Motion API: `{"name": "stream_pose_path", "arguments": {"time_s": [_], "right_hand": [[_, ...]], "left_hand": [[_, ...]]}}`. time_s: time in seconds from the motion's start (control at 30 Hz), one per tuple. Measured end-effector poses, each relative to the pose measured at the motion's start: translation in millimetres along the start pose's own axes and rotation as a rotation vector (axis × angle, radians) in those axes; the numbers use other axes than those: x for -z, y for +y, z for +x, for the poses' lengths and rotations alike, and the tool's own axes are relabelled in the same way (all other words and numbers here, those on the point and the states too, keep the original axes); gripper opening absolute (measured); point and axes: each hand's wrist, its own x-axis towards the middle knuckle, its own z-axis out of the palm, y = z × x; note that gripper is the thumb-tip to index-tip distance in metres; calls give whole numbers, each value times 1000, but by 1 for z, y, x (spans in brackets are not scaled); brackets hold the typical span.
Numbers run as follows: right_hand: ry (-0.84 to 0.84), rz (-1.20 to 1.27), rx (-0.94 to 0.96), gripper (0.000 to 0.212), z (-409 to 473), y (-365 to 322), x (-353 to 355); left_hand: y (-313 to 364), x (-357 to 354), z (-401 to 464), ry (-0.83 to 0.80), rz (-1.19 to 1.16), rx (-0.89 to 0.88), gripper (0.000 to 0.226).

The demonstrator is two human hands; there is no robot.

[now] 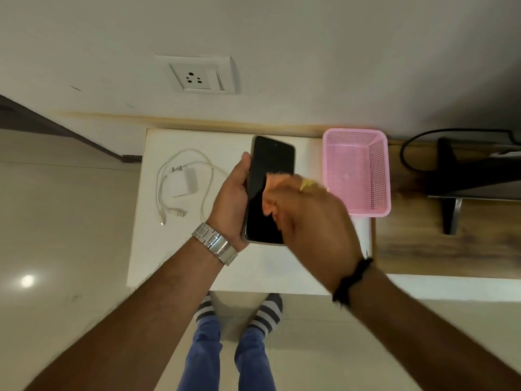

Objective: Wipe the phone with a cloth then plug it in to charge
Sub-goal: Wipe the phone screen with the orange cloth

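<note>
Right hand (310,218), blurred, presses my cloth (275,190) on phone (267,187); left hand (232,201) grips its edge above surface (169,249).

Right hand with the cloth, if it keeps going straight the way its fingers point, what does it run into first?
The right hand points up-left across the phone, where the cloth already lies. Past the phone's top edge it would probably meet the wall, near the socket, though blur and unclear depth make this uncertain.
</note>
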Motion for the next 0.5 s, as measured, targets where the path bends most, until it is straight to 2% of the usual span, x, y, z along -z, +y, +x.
{"name": "stream_pose_path", "arguments": {"time_s": [0.07, 0.13, 0.2, 0.27, 0.37, 0.5], "right_hand": [[173, -67, -78, 22, 38, 12, 16], [237, -53, -118, 25, 62, 17, 22], [240, -33, -122, 27, 57, 8, 14], [196, 34, -36, 26, 29, -12, 2], [98, 134, 49, 13, -1, -21, -8], [229, 5, -64, 25, 51, 11, 13]], "left_hand": [[-7, -3, 1, -29, 12, 17, 63], [-9, -6, 2, -14, 47, 0, 59], [-4, -6, 4, 8, 14, 2, 57], [4, -3, 2, 29, 2, 14, 60], [3, 4, -1, 33, 21, 42, 70], [-8, -4, 1, 44, 54, 32, 56]]}}
